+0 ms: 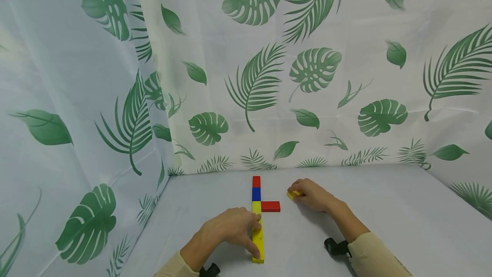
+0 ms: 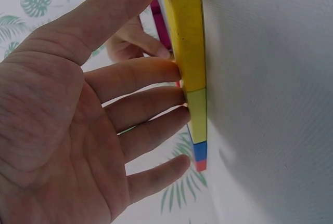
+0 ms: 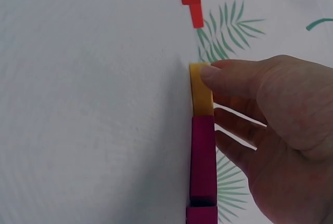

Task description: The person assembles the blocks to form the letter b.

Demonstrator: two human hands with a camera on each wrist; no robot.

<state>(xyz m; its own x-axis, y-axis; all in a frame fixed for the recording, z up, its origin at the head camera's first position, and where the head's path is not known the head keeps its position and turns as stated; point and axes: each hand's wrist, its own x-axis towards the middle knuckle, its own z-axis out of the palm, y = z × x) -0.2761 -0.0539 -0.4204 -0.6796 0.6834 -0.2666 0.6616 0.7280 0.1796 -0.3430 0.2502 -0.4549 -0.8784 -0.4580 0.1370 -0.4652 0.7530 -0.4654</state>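
A straight row of blocks lies on the table: a red block (image 1: 256, 181) at the far end, a blue block (image 1: 256, 194), a pale yellow block (image 2: 197, 115) and a deeper yellow block (image 1: 258, 243) nearest me. My left hand (image 1: 232, 228) rests on the yellow part, its thumb and fairly straight fingertips touching the blocks. To the right of the row, my right hand (image 1: 311, 193) pinches a small yellow block (image 3: 202, 90) between thumb and fingers. In the right wrist view that block adjoins a magenta block (image 3: 203, 156); the head view hides this join.
A red block (image 1: 270, 206) juts rightward from the row's side. Another magenta block (image 3: 202, 215) follows the first in the right wrist view. Leaf-printed sheets (image 1: 261, 97) stand behind and left of the pale table (image 1: 207, 191).
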